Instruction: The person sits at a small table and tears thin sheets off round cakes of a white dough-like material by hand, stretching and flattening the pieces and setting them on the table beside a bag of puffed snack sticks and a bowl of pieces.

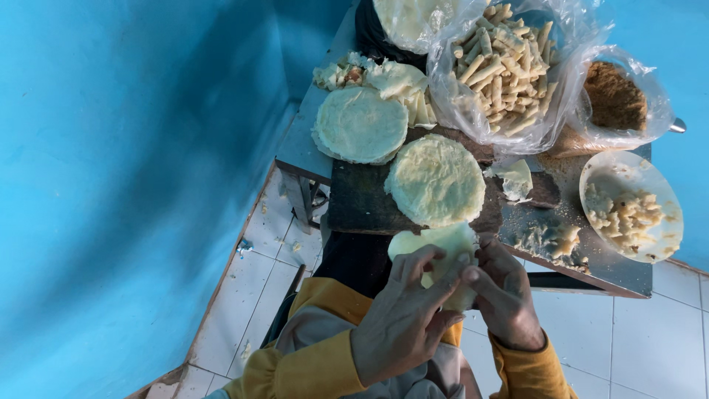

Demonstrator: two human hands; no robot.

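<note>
hands: left (402, 318), right (506, 295) hold wrapper (443, 247) | bag (561, 89): rolls (502, 66) | plate (657, 177): filling (624, 214)

Pale cream-yellow wrapper sheet (443, 247), plain, held between the left hand (402, 321) and right hand (506, 295). Sleeves (317, 366) mustard yellow. Two round stacks of wrappers (436, 179), off-white to pale yellow with a faint mottled surface. Bench (362, 203) dark brown-black, with a grey metal part at right dusted with tan crumbs. Clear plastic bag of beige rolled sticks (502, 66). Bag of brown crumbs (614, 96). White plate (631, 174) smeared with cream-coloured filling. Wall (133, 170) bright turquoise blue. Floor tiles (258, 281) white with grey grout lines.
</note>
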